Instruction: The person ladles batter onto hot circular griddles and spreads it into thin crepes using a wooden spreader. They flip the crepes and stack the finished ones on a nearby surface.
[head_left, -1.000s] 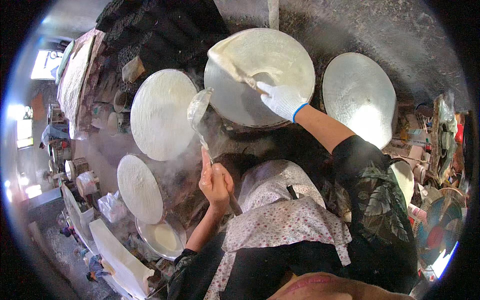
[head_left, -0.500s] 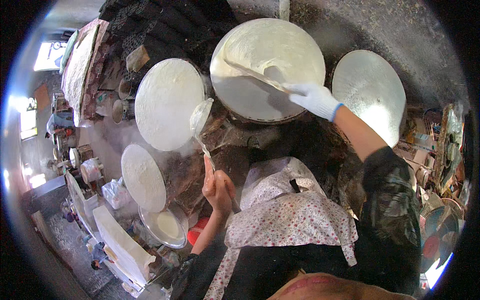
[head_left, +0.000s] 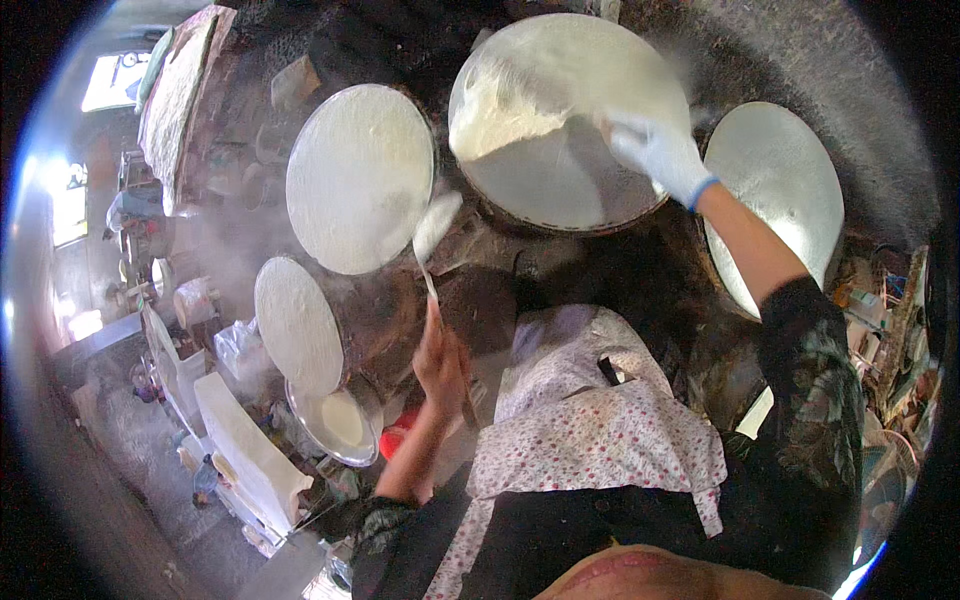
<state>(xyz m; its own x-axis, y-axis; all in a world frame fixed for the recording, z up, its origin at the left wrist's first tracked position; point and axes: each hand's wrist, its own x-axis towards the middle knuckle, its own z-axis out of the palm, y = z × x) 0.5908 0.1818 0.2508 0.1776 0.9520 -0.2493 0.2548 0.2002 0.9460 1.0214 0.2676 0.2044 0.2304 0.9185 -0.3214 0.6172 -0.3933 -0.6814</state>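
Note:
My left hand (head_left: pixel 440 362) is closed around the handle of a ladle (head_left: pixel 437 226), its bowl coated in white batter and held beside the left cloth-covered or batter-covered round pan (head_left: pixel 362 180); I cannot tell which. My right hand (head_left: pixel 662 158), in a white knit glove with a blue cuff, is over the large round griddle (head_left: pixel 545 180). A pale layer of batter (head_left: pixel 512 112) spreads across its far and left part, while the near part is bare grey. The thin flat spatula in my right hand is smeared by motion and steam.
At the right stands a shiny round pan (head_left: pixel 775 190). Further left are a smaller white round surface (head_left: pixel 298 325), a metal basin (head_left: pixel 305 425) with white liquid and a red container (head_left: pixel 397 437). A fan (head_left: pixel 888 465) stands at the lower right. Steam drifts across the left.
My right hand has swept the spatula across the griddle, and the batter patch there has changed shape. The ladle has tilted and turned slightly in my left hand. The whole view has shifted.

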